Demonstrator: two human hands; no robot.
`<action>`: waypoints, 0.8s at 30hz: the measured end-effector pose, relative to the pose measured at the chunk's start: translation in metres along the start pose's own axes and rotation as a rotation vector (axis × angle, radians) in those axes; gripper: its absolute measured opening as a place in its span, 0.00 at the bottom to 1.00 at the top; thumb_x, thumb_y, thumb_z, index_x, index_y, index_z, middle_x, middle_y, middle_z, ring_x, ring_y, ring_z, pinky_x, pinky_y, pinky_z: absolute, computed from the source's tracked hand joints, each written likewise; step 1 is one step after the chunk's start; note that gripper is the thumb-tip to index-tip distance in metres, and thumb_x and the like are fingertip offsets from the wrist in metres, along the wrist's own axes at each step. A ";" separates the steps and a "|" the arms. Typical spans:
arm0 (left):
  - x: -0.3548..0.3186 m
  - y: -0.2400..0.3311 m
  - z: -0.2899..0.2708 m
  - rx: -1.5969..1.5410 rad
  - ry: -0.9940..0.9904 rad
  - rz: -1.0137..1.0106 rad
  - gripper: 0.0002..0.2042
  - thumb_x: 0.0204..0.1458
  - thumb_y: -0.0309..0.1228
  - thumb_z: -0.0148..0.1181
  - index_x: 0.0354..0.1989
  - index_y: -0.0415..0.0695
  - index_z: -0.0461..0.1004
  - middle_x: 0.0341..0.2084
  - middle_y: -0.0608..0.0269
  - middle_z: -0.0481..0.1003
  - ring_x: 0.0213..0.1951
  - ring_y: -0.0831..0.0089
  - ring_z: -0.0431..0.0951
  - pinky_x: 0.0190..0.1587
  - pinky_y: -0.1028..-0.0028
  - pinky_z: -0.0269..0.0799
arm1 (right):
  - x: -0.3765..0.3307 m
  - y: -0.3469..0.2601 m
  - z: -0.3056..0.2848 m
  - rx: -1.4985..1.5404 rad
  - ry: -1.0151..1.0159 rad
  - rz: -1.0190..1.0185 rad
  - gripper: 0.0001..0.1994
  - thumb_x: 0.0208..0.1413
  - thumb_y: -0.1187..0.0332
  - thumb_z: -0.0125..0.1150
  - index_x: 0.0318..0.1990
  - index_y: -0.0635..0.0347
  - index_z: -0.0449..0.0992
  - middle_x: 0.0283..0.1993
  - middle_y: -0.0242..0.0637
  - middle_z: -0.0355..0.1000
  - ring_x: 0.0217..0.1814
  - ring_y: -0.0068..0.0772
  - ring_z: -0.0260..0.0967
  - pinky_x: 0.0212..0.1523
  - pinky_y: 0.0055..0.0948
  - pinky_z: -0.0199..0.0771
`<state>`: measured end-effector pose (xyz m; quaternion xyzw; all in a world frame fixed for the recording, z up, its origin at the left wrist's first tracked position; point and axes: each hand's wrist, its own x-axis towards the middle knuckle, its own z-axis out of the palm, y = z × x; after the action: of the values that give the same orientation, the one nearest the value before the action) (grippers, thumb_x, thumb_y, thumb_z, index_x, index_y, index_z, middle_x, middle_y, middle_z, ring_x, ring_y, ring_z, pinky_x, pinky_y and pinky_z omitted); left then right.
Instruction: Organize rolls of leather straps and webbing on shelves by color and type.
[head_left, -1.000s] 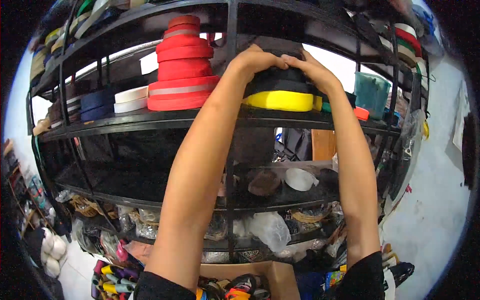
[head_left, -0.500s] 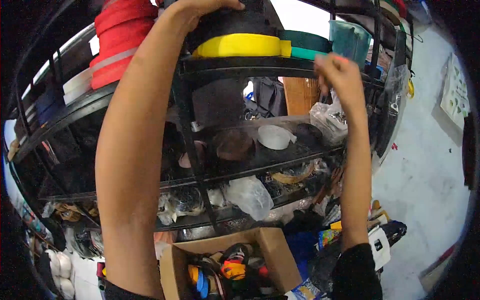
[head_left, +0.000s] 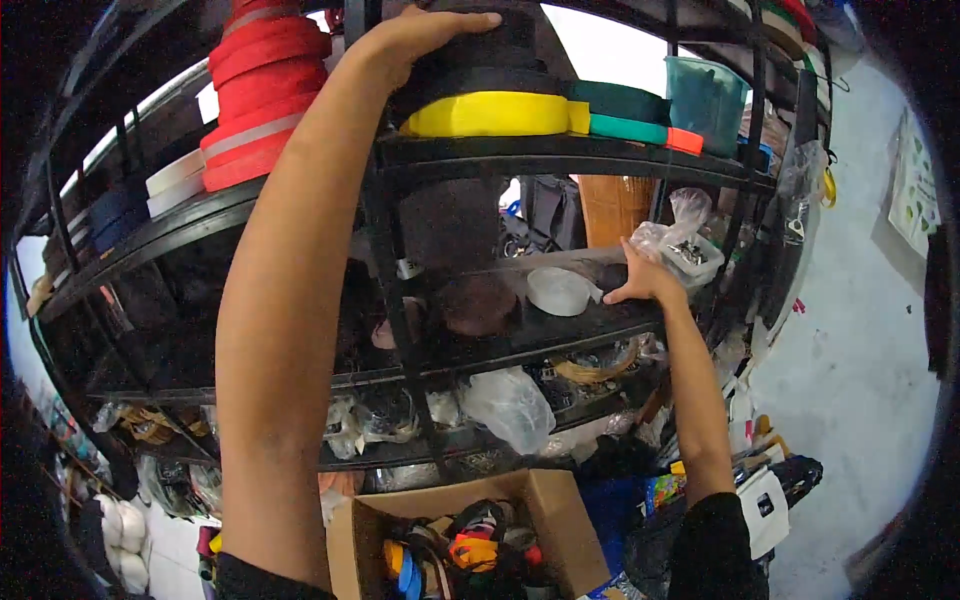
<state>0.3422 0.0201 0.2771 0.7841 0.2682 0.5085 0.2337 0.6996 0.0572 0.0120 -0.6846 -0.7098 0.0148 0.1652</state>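
Blk. strap rolls (head_left: 482,58) were stacked flat on the upr. shelf (head_left: 570,153), directly above the yellow roll (head_left: 488,115). Dk. roll (head_left: 606,275), partly hidden, prob. blk., lay on the lwr. shelf (head_left: 520,349), just R of the white roll (head_left: 558,292).

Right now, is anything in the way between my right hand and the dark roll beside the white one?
Nothing visible stands between your right hand and the dark roll. The white roll sits to its left, its loose end near your thumb; I can't tell whether they touch.

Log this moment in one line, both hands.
left hand: at black rolls above yellow roll | right hand: spread at dark roll, grip unclear | nearby: white roll
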 end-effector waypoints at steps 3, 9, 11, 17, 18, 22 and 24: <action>-0.008 0.025 0.010 0.210 0.169 -0.393 0.51 0.39 0.51 0.63 0.63 0.35 0.38 0.60 0.38 0.48 0.61 0.50 0.52 0.61 0.58 0.47 | 0.009 0.021 0.009 -0.001 -0.001 -0.038 0.64 0.18 0.44 0.73 0.64 0.66 0.40 0.64 0.59 0.44 0.68 0.50 0.42 0.64 0.36 0.47; -0.032 0.034 0.002 0.090 0.061 -0.252 0.46 0.40 0.50 0.64 0.60 0.32 0.47 0.56 0.40 0.57 0.57 0.53 0.60 0.58 0.66 0.54 | 0.015 0.005 0.000 -0.072 -0.092 0.012 0.54 0.20 0.43 0.71 0.56 0.69 0.56 0.55 0.57 0.62 0.57 0.49 0.61 0.56 0.37 0.60; -0.014 0.026 0.005 0.205 0.211 -0.338 0.44 0.40 0.49 0.64 0.58 0.32 0.51 0.53 0.40 0.60 0.53 0.53 0.65 0.55 0.66 0.60 | 0.015 0.002 -0.001 0.011 -0.083 -0.027 0.53 0.20 0.46 0.71 0.56 0.69 0.56 0.55 0.56 0.62 0.57 0.49 0.60 0.56 0.36 0.59; -0.008 0.021 0.002 0.087 0.140 -0.270 0.38 0.42 0.46 0.64 0.56 0.34 0.56 0.49 0.42 0.65 0.49 0.53 0.69 0.53 0.65 0.63 | -0.015 0.000 -0.022 0.021 0.054 0.033 0.58 0.19 0.49 0.70 0.60 0.74 0.49 0.59 0.58 0.56 0.63 0.45 0.54 0.59 0.29 0.55; -0.010 0.018 -0.001 0.049 0.005 -0.179 0.37 0.43 0.45 0.63 0.57 0.36 0.56 0.50 0.43 0.65 0.49 0.54 0.69 0.53 0.65 0.63 | -0.024 -0.005 -0.034 0.024 0.010 0.054 0.58 0.19 0.49 0.70 0.61 0.74 0.48 0.58 0.59 0.58 0.61 0.45 0.57 0.58 0.29 0.57; 0.015 -0.015 0.002 0.082 0.070 -0.033 0.31 0.36 0.46 0.68 0.45 0.36 0.70 0.39 0.51 0.74 0.38 0.62 0.77 0.46 0.69 0.71 | -0.073 -0.044 -0.106 0.085 0.044 0.054 0.55 0.19 0.54 0.69 0.60 0.73 0.52 0.55 0.58 0.62 0.57 0.46 0.61 0.57 0.30 0.59; 0.021 -0.023 -0.002 0.122 0.098 0.033 0.31 0.36 0.45 0.68 0.45 0.36 0.70 0.39 0.51 0.74 0.38 0.63 0.76 0.46 0.69 0.70 | -0.096 -0.061 -0.146 0.207 0.101 -0.131 0.52 0.22 0.55 0.70 0.60 0.69 0.54 0.55 0.53 0.62 0.57 0.41 0.61 0.58 0.30 0.57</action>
<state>0.3436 0.0509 0.2774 0.7753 0.2967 0.5330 0.1638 0.6782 -0.0703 0.1446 -0.6159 -0.7385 0.0424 0.2710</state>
